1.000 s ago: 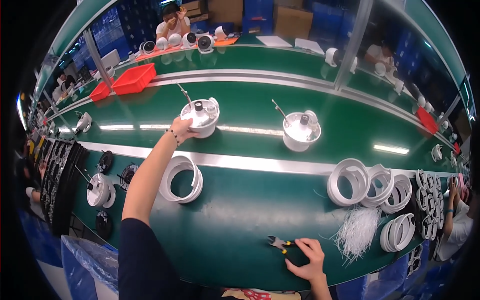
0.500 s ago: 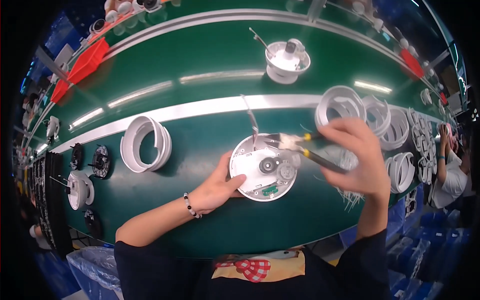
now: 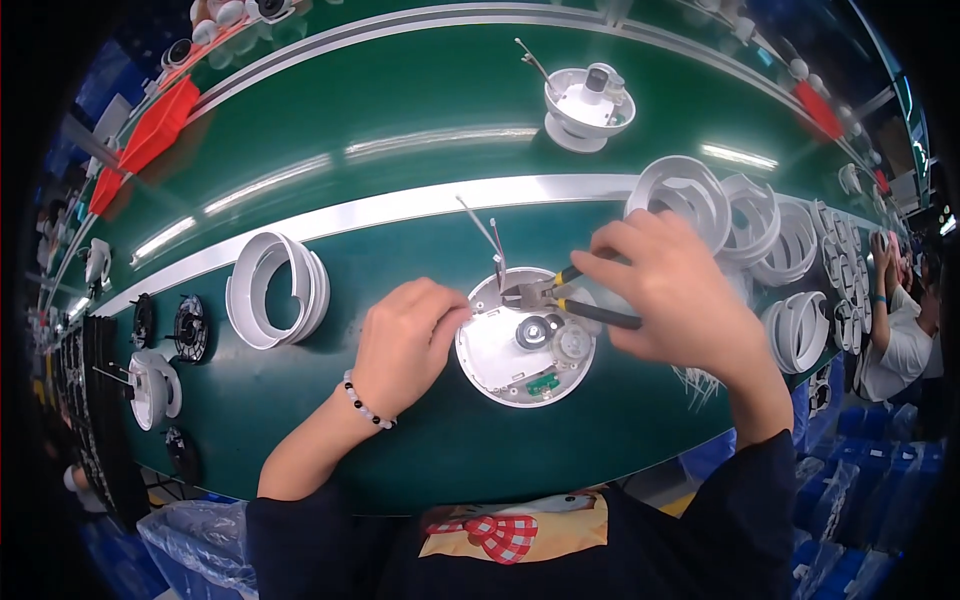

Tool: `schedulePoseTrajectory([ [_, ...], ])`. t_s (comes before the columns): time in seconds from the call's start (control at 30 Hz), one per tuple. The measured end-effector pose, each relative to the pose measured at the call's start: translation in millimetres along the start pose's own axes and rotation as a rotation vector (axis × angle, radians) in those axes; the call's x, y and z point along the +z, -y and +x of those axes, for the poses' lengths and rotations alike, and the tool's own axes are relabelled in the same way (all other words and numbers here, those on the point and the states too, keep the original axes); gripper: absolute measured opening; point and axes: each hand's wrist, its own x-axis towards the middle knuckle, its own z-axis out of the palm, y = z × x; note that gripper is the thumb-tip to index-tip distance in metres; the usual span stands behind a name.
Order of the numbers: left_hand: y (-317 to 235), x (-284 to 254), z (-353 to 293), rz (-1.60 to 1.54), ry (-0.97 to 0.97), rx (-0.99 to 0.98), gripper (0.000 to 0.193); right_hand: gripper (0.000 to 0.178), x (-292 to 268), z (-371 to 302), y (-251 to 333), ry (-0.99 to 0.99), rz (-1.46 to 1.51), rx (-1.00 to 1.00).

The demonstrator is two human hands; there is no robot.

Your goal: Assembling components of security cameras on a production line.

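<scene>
I have the round white housing [image 3: 490,352] in front of me, apparently resting on the table [image 3: 440,450], its inside facing up. Half a second ago my left hand [image 3: 402,335] cupped its side, thumb over the rim; now that grasp is gone and thumb and forefinger meet at the upper left rim, though I cannot tell whether they pinch anything. My right hand [image 3: 670,290] grips the diagonal cutters [image 3: 541,294], whose tips have come from above the housing to just beside the base of the upright cable [image 3: 499,262]. I judge this as positioning giving way to close work there.
</scene>
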Motion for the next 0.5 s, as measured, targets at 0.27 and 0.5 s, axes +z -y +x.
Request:
schedulePoseTrajectory([
  [0.27,-0.6,-0.1,1.1,-0.004,-0.024,0.063,0.007,0.048,-2.3,1.0,6.7,0.098,-0.123,0.002],
  [0.5,-15.6,-27.6,3.3,-0.262,-0.591,0.304,0.008,0.047,-6.9,-85.2,-18.6,-0.842,0.396,0.406],
])
